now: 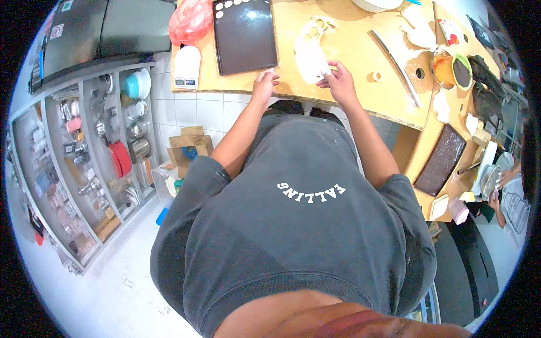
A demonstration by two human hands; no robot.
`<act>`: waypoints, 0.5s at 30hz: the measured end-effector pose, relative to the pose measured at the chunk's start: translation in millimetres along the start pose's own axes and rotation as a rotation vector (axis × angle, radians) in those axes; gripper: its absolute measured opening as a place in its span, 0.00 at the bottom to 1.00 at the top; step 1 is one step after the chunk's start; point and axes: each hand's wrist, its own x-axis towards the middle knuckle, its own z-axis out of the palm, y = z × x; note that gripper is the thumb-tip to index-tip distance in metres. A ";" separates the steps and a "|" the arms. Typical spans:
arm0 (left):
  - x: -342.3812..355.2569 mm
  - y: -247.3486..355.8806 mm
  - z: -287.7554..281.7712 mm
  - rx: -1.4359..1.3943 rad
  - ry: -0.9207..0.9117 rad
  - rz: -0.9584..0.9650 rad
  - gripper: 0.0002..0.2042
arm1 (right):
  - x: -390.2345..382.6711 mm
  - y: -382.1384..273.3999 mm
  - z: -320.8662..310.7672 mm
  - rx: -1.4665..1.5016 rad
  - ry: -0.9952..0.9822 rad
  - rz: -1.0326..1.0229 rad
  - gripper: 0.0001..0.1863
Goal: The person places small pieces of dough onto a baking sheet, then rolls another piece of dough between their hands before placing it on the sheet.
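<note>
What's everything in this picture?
Table: one, light brown, in front
Trays: two, dark, table's left and far right
Dough pieces: several, pale, left tray
Dough sheet: one, pale, table's middle
Scale: one, white, table's left end
Bag: one, red, behind scale
Rod: one, grey, right of sheet
Round piece: one, orange, beside rod
Shelf unit: one, grey, left
Box: one, brown, below table
Clutter: uncounted, mixed colours, far right
Another person: one, partly seen, right
Shirt: one, dark grey, centre
Left hand: one, bare, by left tray
Right hand: one, bare, at dough sheet

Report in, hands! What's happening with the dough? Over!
Left hand by dark tray. Right hand at near edge of dough. Dough flat, holes at far end. Silver rod lies right, clear of it.
</note>
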 end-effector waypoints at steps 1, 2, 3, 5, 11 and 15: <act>0.2 -8.0 -14.6 -0.033 0.030 -0.006 0.21 | 7.5 4.4 7.1 -0.003 -0.006 0.007 0.16; -2.4 -5.4 -23.3 -0.069 0.087 -0.044 0.19 | 15.9 4.5 15.8 0.033 -0.002 -0.013 0.16; -2.4 -7.8 -34.2 -0.078 0.088 -0.045 0.19 | 21.8 5.5 25.0 0.068 0.002 -0.033 0.15; 0.2 -9.7 -55.9 -0.127 0.111 -0.069 0.19 | 29.4 4.9 48.1 0.065 0.005 0.001 0.15; 41.7 14.3 -126.7 -0.054 0.085 0.084 0.18 | 84.6 6.3 130.3 0.018 0.003 0.048 0.14; 63.6 52.2 -183.4 0.172 -0.006 0.184 0.16 | 134.1 23.1 194.3 0.008 0.112 0.084 0.15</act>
